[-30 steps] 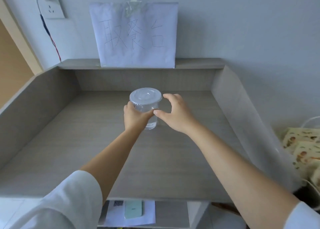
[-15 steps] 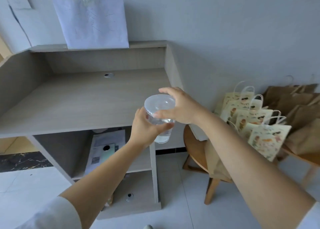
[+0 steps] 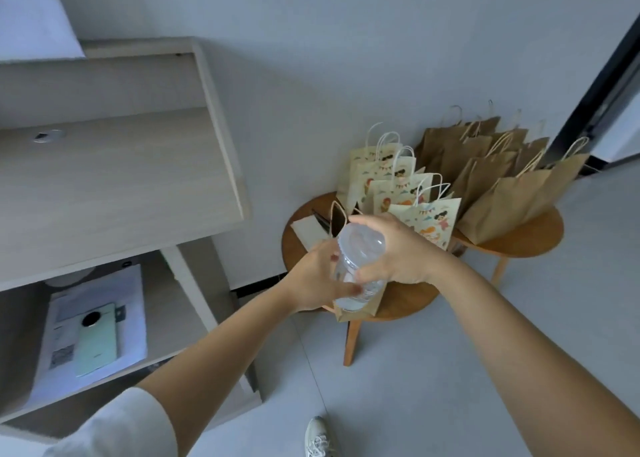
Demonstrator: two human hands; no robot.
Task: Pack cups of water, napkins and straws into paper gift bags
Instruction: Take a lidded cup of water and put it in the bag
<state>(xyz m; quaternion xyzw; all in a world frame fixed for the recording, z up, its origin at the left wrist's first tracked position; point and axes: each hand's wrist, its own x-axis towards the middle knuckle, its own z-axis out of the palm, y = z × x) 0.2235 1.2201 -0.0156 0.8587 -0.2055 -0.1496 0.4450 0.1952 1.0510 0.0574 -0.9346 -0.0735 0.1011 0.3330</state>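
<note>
A clear lidded plastic cup of water (image 3: 358, 266) is in the air above a round wooden stool (image 3: 405, 301). My left hand (image 3: 317, 280) grips its lower side and my right hand (image 3: 398, 249) grips it near the lid. Right under the cup stands an open brown paper bag (image 3: 341, 219), mostly hidden behind my hands. A folded napkin (image 3: 306, 230) lies on the stool beside it. Several printed gift bags (image 3: 398, 183) stand behind. I see no straws.
Several plain brown bags (image 3: 502, 179) stand on a second stool (image 3: 519, 238) at the right. The grey counter (image 3: 121, 179) is at the left, with a green phone (image 3: 97, 339) on papers on its lower shelf. A shoe (image 3: 320, 439) shows on the floor.
I have lifted the cup off the counter and carried it right and down, over the stool. The view has swung from the counter toward the bags.
</note>
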